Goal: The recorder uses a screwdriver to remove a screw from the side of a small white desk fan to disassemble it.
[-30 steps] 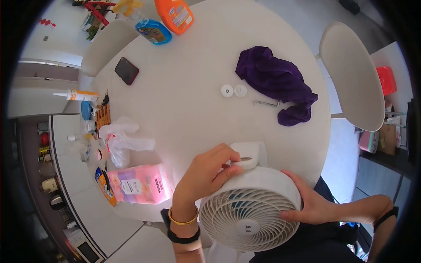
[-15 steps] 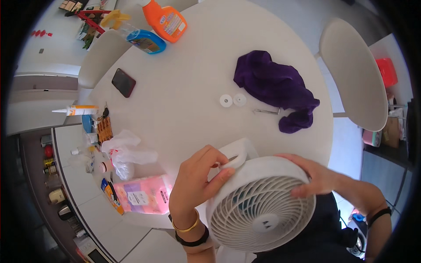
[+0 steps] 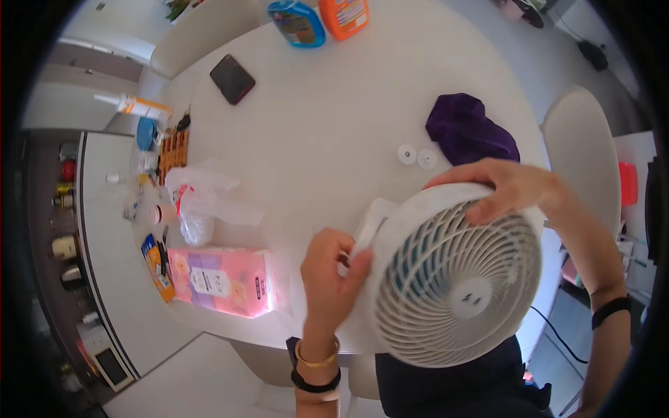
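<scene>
A round white fan with a spiral grille is held at the table's near edge, its grille tilted up toward me. Bluish blades show faintly behind the slats. My left hand is closed at its left side, thumb and fingers pinching where the white stand meets the housing. Over the upper rim curls my right hand, thumb on the grille and fingers behind. Beyond it lie two small white discs and a crumpled purple cloth, partly hidden by my right hand.
A pink tissue pack, a plastic bag and a woven brown mat line the table's left side. Farther off are a phone, a blue bottle and an orange bottle. A chair stands at the right.
The fan has turned and shifted rightward, both hands staying on it. My view has swung too. The thin metal piece beside the cloth is no longer visible.
</scene>
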The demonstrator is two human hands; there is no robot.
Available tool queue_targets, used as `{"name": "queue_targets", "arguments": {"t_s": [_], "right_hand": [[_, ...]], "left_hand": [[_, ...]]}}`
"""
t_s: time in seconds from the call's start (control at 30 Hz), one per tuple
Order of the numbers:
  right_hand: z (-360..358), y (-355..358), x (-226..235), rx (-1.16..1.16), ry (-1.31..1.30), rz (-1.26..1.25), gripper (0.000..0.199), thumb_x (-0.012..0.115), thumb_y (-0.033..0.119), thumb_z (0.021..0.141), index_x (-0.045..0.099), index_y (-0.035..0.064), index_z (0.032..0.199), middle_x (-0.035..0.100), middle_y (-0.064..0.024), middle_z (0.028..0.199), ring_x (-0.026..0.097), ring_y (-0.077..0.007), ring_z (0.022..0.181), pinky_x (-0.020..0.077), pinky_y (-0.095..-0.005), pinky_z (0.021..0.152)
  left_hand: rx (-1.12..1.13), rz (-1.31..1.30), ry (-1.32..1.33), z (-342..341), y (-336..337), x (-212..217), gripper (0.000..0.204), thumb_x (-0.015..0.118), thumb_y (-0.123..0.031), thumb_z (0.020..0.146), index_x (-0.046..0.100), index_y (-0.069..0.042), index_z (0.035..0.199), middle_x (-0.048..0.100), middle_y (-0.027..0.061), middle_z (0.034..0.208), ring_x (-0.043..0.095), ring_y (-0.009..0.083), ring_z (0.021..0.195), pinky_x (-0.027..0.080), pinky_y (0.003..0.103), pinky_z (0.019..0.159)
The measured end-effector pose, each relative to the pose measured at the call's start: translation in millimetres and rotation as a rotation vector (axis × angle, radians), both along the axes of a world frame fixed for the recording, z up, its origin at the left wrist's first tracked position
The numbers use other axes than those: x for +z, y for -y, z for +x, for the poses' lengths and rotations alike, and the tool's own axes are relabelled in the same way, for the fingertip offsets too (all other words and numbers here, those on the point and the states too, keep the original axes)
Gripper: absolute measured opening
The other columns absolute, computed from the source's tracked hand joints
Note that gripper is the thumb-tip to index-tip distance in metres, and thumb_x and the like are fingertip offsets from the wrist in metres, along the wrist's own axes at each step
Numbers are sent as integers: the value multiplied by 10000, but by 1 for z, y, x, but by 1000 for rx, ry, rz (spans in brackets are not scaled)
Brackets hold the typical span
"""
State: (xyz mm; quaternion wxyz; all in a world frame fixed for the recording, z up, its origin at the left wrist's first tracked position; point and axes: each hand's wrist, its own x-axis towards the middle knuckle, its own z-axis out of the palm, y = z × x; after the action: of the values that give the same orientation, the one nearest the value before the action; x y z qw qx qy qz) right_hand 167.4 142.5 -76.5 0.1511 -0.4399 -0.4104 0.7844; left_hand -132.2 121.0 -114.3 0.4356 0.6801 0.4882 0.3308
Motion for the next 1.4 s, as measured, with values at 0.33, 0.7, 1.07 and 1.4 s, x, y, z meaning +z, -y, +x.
{"name": "queue_targets", "arguments": {"t_s": [0.33,0.7,1.07,1.4], "right_hand": [[-23,10,4,685,101,20,701,833,284,685,571,43,1290,619,-143,1226,601,-224,1106,451,-290,952],[-42,39,-8,944,69,93,722,782,461,704,583,74,1280,602,-165,1224,571,-306,1136,445,-342,959],[-34,47,23,887,212,209,677,763,497,679,624,131,1232,602,-181,1233,601,-362,1051,485,-393,902],[-32,45,4,880,188,143,686,767,507,673,626,128,1228,603,-171,1236,603,-332,1068,496,-381,883]], "left_hand": [[-43,-178,-143,3,153,33,283,814,-171,704,573,-41,776,595,99,994,576,221,909,452,334,815],[-384,-217,155,7,171,-12,945,917,-401,495,446,-60,1240,585,129,1229,544,296,1154,286,502,1077],[-524,-369,25,4,155,-12,884,882,-495,489,587,-52,1195,630,111,1185,574,266,1107,349,373,953],[-357,-124,138,5,174,-18,615,871,-331,555,576,-63,1024,625,111,1078,597,331,1113,453,421,866]]}}
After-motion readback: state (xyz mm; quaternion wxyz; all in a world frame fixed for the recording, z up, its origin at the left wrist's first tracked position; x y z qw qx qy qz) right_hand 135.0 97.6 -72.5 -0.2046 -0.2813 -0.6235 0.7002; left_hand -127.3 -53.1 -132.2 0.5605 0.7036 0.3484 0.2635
